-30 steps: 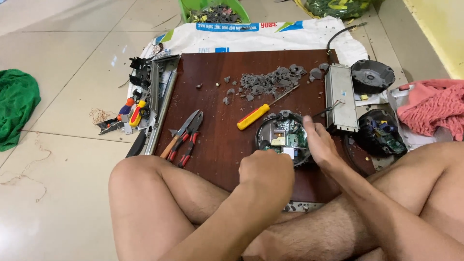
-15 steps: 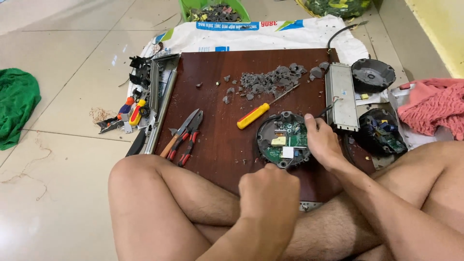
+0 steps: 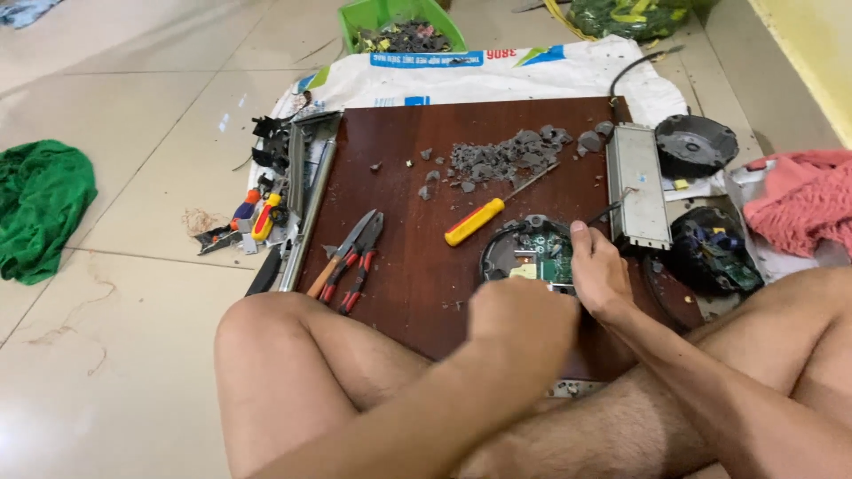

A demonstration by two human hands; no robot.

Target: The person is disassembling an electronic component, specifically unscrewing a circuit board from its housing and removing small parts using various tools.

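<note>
The person is showing bare arms and bare, hairy crossed legs; the left hand (image 3: 524, 324) and right hand (image 3: 599, 275) are wearing no gloves or rings.

Left hand (image 3: 524, 315) blurred — hides round housing's (image 3: 510, 253) near edge

white printed sack (image 3: 461, 75) under board (image 3: 426, 168)

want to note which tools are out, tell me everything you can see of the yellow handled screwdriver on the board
The yellow-handled screwdriver lies flat on the dark brown wooden board, pointing diagonally. Its handle looks like yellow plastic with a red band at the butt end, toward the person; the thin grey metal shaft runs up and right, its tip reaching the pile of grey rubble. No hand touches it. It lies just left of the round black device with a green circuit board.
</note>
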